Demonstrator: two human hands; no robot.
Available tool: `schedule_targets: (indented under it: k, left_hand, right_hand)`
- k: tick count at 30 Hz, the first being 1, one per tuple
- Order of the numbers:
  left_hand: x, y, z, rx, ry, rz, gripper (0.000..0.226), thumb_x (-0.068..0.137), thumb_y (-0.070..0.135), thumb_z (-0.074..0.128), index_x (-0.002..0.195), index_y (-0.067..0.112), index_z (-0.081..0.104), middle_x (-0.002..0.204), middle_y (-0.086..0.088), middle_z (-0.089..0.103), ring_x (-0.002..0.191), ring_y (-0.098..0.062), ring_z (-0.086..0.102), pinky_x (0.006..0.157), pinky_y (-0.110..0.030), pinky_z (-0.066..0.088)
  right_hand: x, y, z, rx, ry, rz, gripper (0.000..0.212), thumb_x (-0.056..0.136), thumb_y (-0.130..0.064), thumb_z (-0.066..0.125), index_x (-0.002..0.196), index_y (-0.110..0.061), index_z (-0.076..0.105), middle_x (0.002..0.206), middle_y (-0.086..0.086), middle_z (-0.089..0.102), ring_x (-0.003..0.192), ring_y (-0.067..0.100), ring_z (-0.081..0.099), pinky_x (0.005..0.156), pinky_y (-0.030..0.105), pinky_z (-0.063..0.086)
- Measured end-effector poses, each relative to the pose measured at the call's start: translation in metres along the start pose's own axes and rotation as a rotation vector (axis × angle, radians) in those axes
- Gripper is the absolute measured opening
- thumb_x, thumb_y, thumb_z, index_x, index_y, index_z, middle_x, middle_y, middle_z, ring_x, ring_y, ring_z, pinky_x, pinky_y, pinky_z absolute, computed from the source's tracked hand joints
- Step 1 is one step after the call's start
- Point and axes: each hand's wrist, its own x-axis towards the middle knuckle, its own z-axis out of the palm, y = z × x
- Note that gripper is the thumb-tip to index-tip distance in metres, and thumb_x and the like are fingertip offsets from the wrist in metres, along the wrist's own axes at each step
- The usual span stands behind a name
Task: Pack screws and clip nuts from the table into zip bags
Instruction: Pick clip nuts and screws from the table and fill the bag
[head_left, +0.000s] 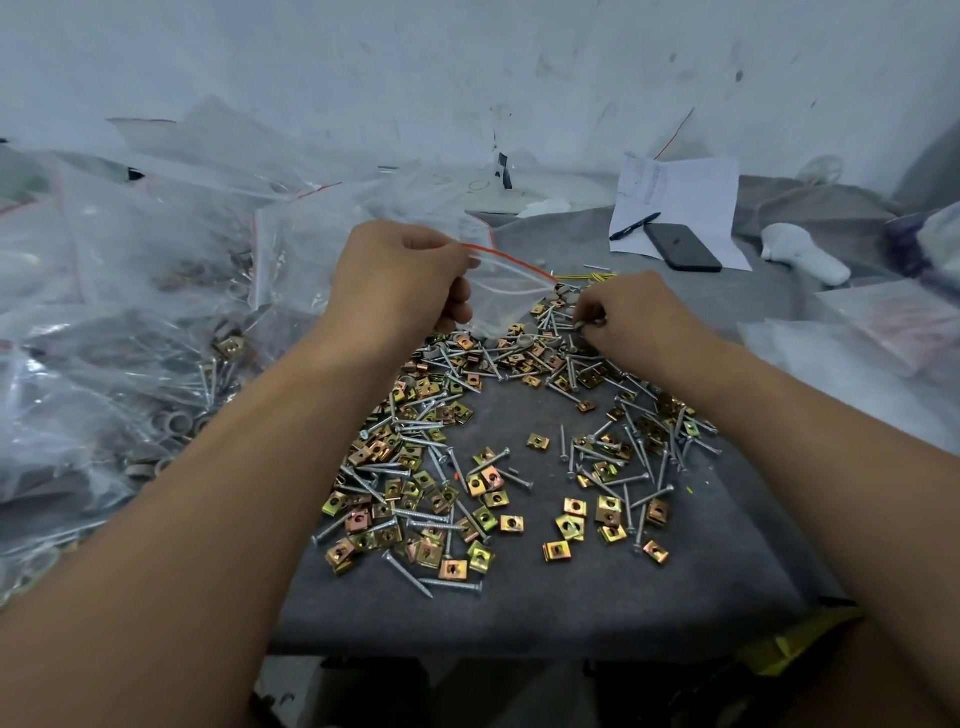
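My left hand (402, 275) pinches a small clear zip bag (506, 293) by its red-lined top, holding it above the far end of the pile. My right hand (631, 312) is curled over the pile just right of the bag and grips small metal parts, ring-shaped ones showing at its fingertips. Silver screws (415, 514) and yellow-gold clip nuts (608, 509) lie scattered across the grey cloth (545, 608) between my forearms. A few grey rings (524, 340) lie among them under the bag.
A heap of filled clear zip bags (130, 312) covers the left side. At the back right lie a paper sheet (685, 202) with a pen (635, 226) and a black phone (683, 247), and a white object (802, 252). More plastic bags (883, 332) sit far right.
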Motion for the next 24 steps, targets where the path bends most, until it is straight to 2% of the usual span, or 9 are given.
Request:
schedule_targets:
  k: [9, 13, 18, 24]
  left_hand:
    - [0.0004, 0.001, 0.0007, 0.005, 0.007, -0.008, 0.02, 0.098, 0.003, 0.062, 0.087, 0.007, 0.079, 0.056, -0.001, 0.064, 0.05, -0.017, 0.063, 0.049, -0.026, 0.052]
    - [0.0008, 0.0002, -0.0003, -0.004, 0.011, -0.011, 0.02, 0.098, 0.003, 0.061, 0.089, 0.004, 0.079, 0.056, -0.001, 0.063, 0.048, -0.015, 0.062, 0.049, -0.025, 0.051]
    - [0.0018, -0.0002, -0.0014, 0.001, 0.011, -0.005, 0.02, 0.097, 0.003, 0.061, 0.089, 0.005, 0.079, 0.056, -0.001, 0.064, 0.05, -0.017, 0.063, 0.048, -0.026, 0.05]
    - [0.0008, -0.0002, -0.0006, 0.001, 0.012, -0.008, 0.021, 0.097, 0.003, 0.061, 0.087, 0.006, 0.079, 0.057, -0.002, 0.065, 0.05, -0.017, 0.063, 0.049, -0.026, 0.052]
  right_hand:
    - [-0.0013, 0.0016, 0.0047, 0.052, 0.074, 0.027, 0.018, 0.092, -0.018, 0.072, 0.109, -0.018, 0.078, 0.109, 0.009, 0.074, 0.106, 0.025, 0.066, 0.095, 0.04, 0.056]
    - [-0.0021, 0.0066, 0.0078, 0.061, 0.139, 0.012, 0.02, 0.09, -0.014, 0.068, 0.109, -0.016, 0.077, 0.105, 0.009, 0.075, 0.1, 0.025, 0.067, 0.091, 0.041, 0.057]
    - [-0.0015, 0.0086, 0.0074, 0.038, 0.099, -0.064, 0.018, 0.089, -0.015, 0.073, 0.106, -0.018, 0.079, 0.104, 0.006, 0.076, 0.095, 0.022, 0.068, 0.089, 0.039, 0.058]
    - [0.0021, 0.0084, 0.0039, 0.002, 0.056, -0.053, 0.017, 0.094, -0.018, 0.072, 0.109, -0.021, 0.079, 0.105, 0.006, 0.076, 0.1, 0.024, 0.067, 0.09, 0.04, 0.058]
